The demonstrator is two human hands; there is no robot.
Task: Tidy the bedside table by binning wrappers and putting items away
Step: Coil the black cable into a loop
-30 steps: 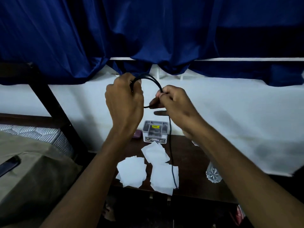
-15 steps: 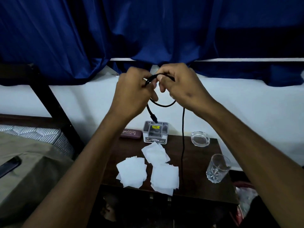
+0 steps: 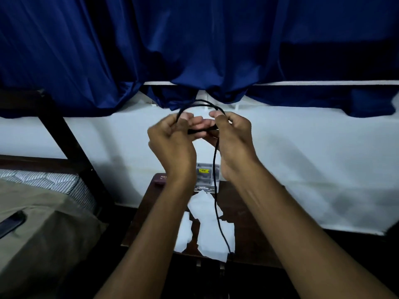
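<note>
Both hands are raised above the dark wooden bedside table (image 3: 248,214), coiling a black cable (image 3: 214,169). My left hand (image 3: 170,143) pinches one side of the loop and my right hand (image 3: 234,139) grips the other side. The loop arches over my fingers, and one strand hangs down to the table's front edge. Several white paper wrappers (image 3: 204,205) lie on the tabletop below my arms. A small clear plastic box (image 3: 207,176) with a yellow label stands at the back of the table, partly hidden by my wrists.
A small maroon case (image 3: 160,179) lies at the table's back left. A bed with a striped mattress (image 3: 49,184) and an olive cover (image 3: 43,244) is on the left, with a dark phone (image 3: 10,223) on it. Blue curtains (image 3: 194,44) hang above the white wall.
Both hands dropped lower and moved slightly apart, with a new loop of cable arched over them. The hanging strand shifted left. My right arm now hides the glass and the ashtray.
</note>
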